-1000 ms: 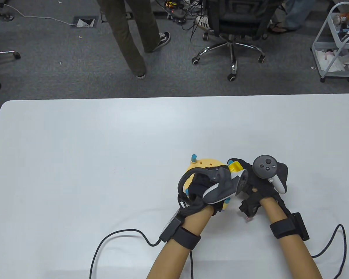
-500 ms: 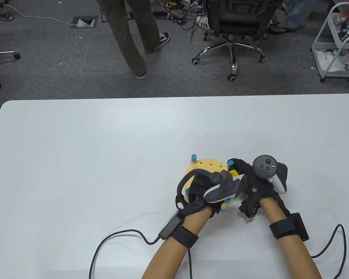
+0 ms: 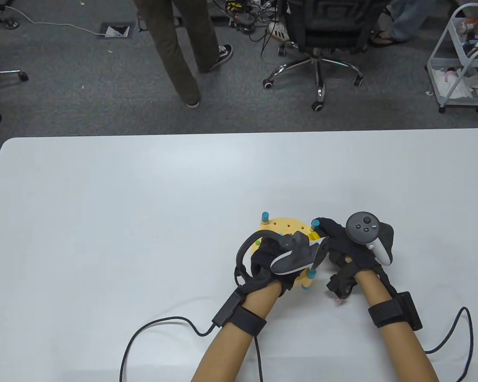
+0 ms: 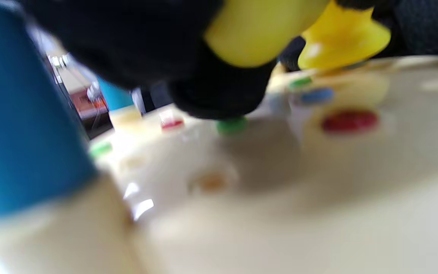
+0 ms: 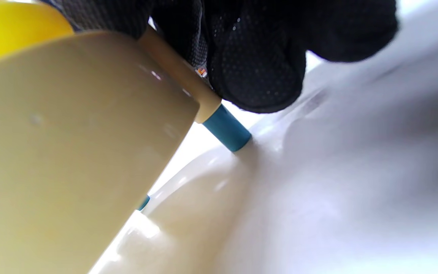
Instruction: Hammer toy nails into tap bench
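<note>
The white worktop [image 3: 143,207] is carrying the round cream-yellow tap bench [image 3: 287,226] near the middle of its near edge, standing on blue-tipped legs [image 5: 226,133], with blue posts [image 3: 265,217] rising at its rim. The left hand [image 3: 277,262] is lying over the bench's near half, and in the left wrist view its gloved fingers are wrapping a yellow toy hammer [image 4: 268,34] whose flared head is sitting just above the bench top, the handle running back toward the left grip; that grip is closing around the hammer. The right hand [image 3: 352,250] is steadying the bench from its right side, fingertips [image 3: 322,223] touching the rim by a blue post; whether it is truly clasping the rim I cannot tell. The toy nails [image 4: 350,121], red, green [image 4: 231,125] and blue caps, are sitting almost flush in the bench's holes, directly beneath and just beside the hammer head, so the next strike looks to be a short drop straight down. Some holes [image 3: 288,226] are showing no cap.
</note>
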